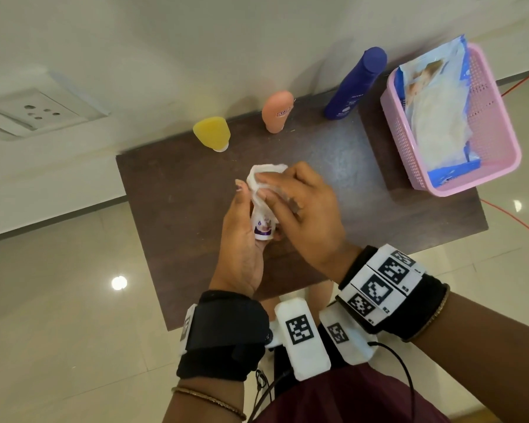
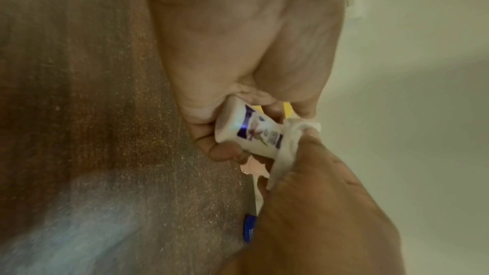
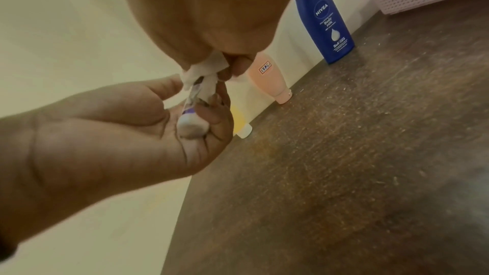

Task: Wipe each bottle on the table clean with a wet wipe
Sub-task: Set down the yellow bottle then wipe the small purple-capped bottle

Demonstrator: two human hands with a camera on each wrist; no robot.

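Centrally, above the brown worktop [image 1: 177, 209], the left hand [image 1: 242, 239] curls its grip round a small white tube [image 1: 263, 227], while the right hand [image 1: 306, 215] pinches a wet wipe [image 1: 264, 175] around its upper end.

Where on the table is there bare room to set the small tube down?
Bare wood lies between the hands and the back row: yellow bottle, peach bottle, blue bottle. The near left part beside the left hand is also free. The right side is crowded by the pink basket holding the wipes pack.
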